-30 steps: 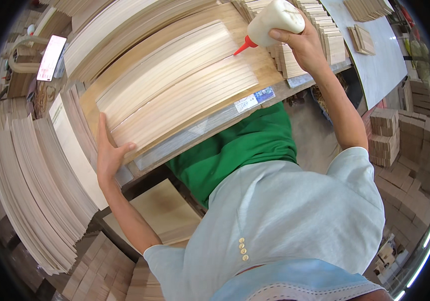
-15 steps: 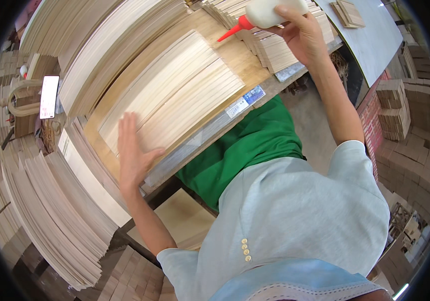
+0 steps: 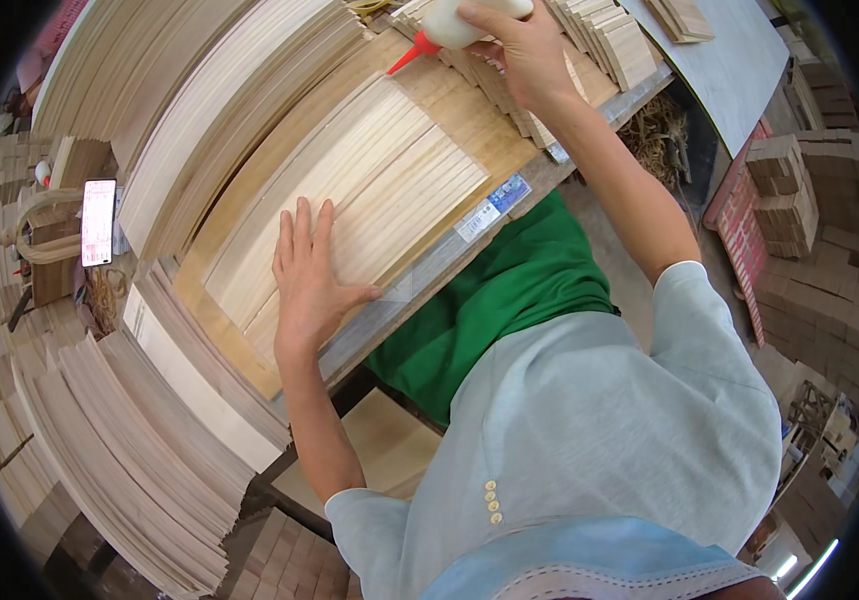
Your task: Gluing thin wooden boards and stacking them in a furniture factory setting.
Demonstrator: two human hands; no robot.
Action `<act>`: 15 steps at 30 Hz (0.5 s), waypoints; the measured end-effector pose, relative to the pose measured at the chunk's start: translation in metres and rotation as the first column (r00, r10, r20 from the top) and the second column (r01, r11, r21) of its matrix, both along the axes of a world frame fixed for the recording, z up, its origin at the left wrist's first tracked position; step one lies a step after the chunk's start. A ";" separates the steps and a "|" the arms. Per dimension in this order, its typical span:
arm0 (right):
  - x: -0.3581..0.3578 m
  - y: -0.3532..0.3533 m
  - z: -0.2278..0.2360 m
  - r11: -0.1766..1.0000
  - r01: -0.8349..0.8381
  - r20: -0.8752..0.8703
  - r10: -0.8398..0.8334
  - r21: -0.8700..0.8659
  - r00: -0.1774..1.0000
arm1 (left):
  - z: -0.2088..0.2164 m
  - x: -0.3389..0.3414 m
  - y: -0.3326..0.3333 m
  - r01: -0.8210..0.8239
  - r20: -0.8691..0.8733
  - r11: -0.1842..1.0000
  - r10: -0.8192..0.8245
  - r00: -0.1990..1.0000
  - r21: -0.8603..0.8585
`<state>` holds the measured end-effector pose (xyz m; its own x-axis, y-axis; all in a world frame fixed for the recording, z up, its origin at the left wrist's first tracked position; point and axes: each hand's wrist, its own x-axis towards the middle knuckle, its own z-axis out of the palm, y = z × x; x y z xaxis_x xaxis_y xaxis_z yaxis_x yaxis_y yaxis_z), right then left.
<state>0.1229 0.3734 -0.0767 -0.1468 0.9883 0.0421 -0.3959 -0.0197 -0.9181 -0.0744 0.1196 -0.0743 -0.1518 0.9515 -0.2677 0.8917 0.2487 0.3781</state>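
Observation:
Several pale wooden strips lie side by side on a wooden board on the workbench. My left hand rests on their near left part, fingers spread, thumb toward the bench edge. In my right hand is a white squeeze bottle with a red pointed nozzle. The bottle is tilted down to the left, and its tip is at the far end of the strips. Whether the tip touches the wood I cannot tell.
Tall stacks of thin wooden boards stand beyond and left of the strips. More short wood pieces are piled at the far right, near a grey tabletop. A phone stands upright at the left. Bench edge carries a blue-white label.
My right hand has brought the bottle left, its nozzle now at the strips' far end. My left hand has shifted right along the strips and settled on them.

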 end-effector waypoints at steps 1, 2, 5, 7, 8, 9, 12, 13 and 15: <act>-0.004 0.000 0.001 1.000 0.001 0.003 -0.001 0.002 1.000 | -0.001 -0.001 0.000 0.001 0.003 1.000 -0.001 1.000 0.002; -0.008 0.000 0.001 1.000 -0.007 -0.076 0.007 0.006 0.997 | -0.003 -0.002 -0.001 -0.001 0.012 1.000 0.001 1.000 0.007; -0.017 -0.001 0.001 1.000 0.019 -0.167 -0.022 -0.020 0.986 | -0.005 -0.003 -0.002 -0.002 0.020 1.000 0.001 1.000 0.019; -0.020 0.000 -0.002 0.997 0.053 -0.180 -0.061 -0.051 0.982 | -0.004 -0.003 -0.003 0.000 0.019 1.000 0.000 1.000 0.024; -0.020 0.002 -0.004 0.998 0.058 -0.147 -0.059 -0.010 0.987 | -0.003 -0.002 -0.002 -0.004 0.011 1.000 0.004 1.000 0.007; -0.021 0.004 -0.007 0.998 0.062 -0.113 -0.058 0.030 0.992 | -0.003 -0.002 -0.002 -0.007 0.003 1.000 0.007 1.000 -0.011; -0.021 0.006 -0.010 0.995 0.034 -0.070 -0.028 0.090 0.997 | -0.003 -0.003 -0.003 -0.006 0.001 1.000 0.006 1.000 -0.008; -0.021 0.006 -0.010 0.995 0.034 -0.069 -0.028 0.091 0.997 | -0.003 -0.003 -0.003 -0.005 0.003 1.000 0.005 1.000 -0.007; -0.020 0.006 -0.009 0.994 0.014 0.012 -0.016 0.106 1.000 | -0.003 -0.002 -0.003 -0.006 0.003 1.000 0.006 1.000 -0.007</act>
